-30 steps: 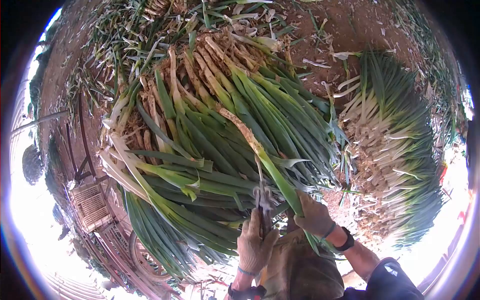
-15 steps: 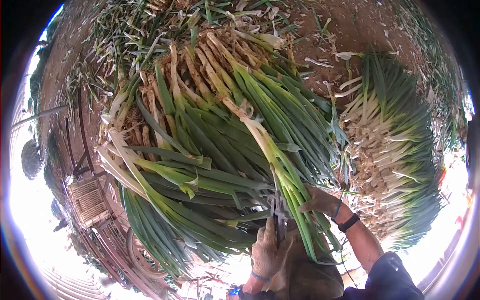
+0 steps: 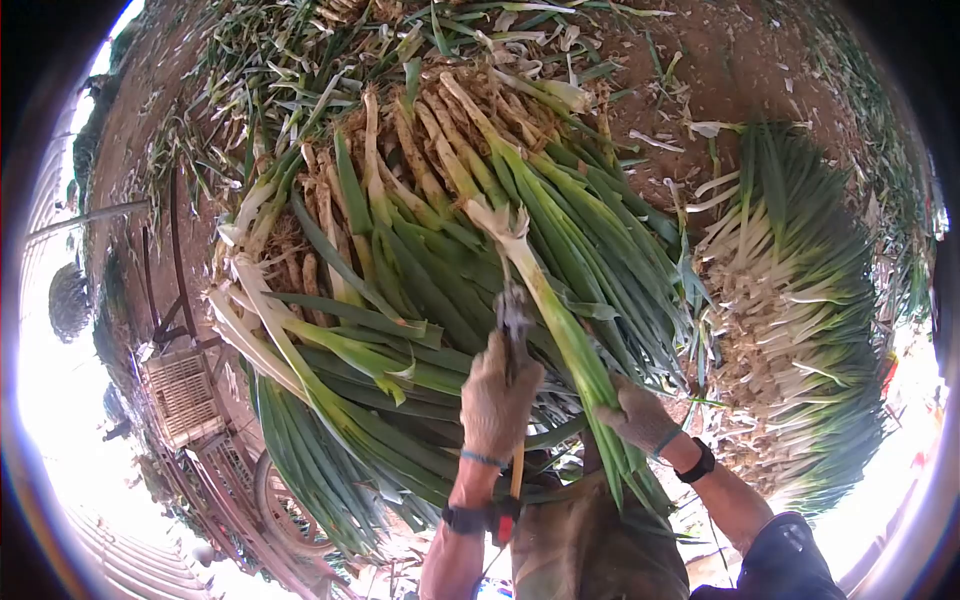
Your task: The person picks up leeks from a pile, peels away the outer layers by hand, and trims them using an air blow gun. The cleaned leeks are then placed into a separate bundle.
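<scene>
My right hand [image 3: 640,417], gloved, is closed around the leaves of a single large green onion [image 3: 548,305]. Its root end points up and away over the pile, with loose skin flaring around the pale base. My left hand [image 3: 500,398], also gloved, grips a grey metal blow gun [image 3: 513,322], whose tip lies close to the onion's stalk on its left side. A pale hose [image 3: 517,468] runs down from that hand. Beneath both hands spreads a big heap of unpeeled green onions [image 3: 430,270], their brown roots at the far side and leaves toward me.
On the right lies a long row of cleaned green onions [image 3: 780,320], white ends facing left. Peeled scraps [image 3: 270,90] litter the soil beyond the heap. To the left stand a wicker-like crate [image 3: 180,395] and a cart wheel [image 3: 285,500].
My left hand has moved up and away from me with the blow gun, along the stalk. The brown outer skin near the onion's base now hangs loose and flared. My right hand keeps its hold.
</scene>
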Action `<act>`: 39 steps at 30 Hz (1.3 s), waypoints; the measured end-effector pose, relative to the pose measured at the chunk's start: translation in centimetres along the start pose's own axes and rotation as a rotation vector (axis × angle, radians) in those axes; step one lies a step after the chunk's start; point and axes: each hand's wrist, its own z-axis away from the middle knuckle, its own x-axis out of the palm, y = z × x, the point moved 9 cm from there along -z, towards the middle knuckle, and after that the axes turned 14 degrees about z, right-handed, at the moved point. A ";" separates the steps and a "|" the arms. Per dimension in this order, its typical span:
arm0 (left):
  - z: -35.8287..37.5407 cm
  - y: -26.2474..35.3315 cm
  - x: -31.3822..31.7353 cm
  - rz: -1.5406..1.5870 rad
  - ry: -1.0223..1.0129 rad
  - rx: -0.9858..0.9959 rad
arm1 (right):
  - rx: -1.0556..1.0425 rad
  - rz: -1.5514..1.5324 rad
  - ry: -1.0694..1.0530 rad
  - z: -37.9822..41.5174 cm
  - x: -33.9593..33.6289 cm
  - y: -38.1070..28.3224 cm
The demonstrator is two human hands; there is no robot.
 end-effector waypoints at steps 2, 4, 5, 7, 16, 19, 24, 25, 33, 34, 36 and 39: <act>3.0 -1.1 0.4 -0.037 -0.082 -0.081 | -0.078 0.127 0.220 -0.1 -2.7 -1.6; 5.7 -2.0 1.0 -0.062 -0.143 -0.128 | -0.159 0.085 0.117 -1.4 -1.5 -0.7; 6.8 -2.4 1.3 -0.078 -0.173 -0.137 | -0.200 0.064 0.066 -1.9 -0.9 -0.3; 7.3 -2.6 1.8 -0.115 -0.210 -0.134 | -0.182 0.057 -0.019 -2.6 -1.3 -0.8; 7.1 -3.9 -0.2 -0.061 -0.092 -0.185 | 0.108 -0.500 0.639 -8.0 -7.9 2.7; 6.9 -2.5 -0.3 -0.043 -0.098 -0.179 | 0.238 -0.074 0.103 -7.0 -1.5 0.7; 7.1 -3.1 -0.5 -0.020 -0.118 -0.170 | 0.082 0.545 0.405 -6.4 -0.7 -2.8; 6.7 -3.4 -0.3 -0.040 -0.118 -0.149 | 0.108 0.501 0.361 -7.7 -0.8 -2.6; 2.3 -1.3 0.0 -0.135 -0.116 0.005 | 0.126 0.352 0.216 -11.6 -0.1 0.0; 1.5 -1.2 0.4 -0.173 -0.143 0.008 | 0.132 0.304 0.184 -12.1 0.2 0.6; -0.1 -1.2 0.3 -0.226 -0.120 -0.002 | 0.133 0.297 0.046 -12.4 -0.3 0.5; -1.7 -0.9 -0.3 -0.151 -0.077 -0.012 | 0.016 0.213 -0.004 -12.9 -0.3 0.9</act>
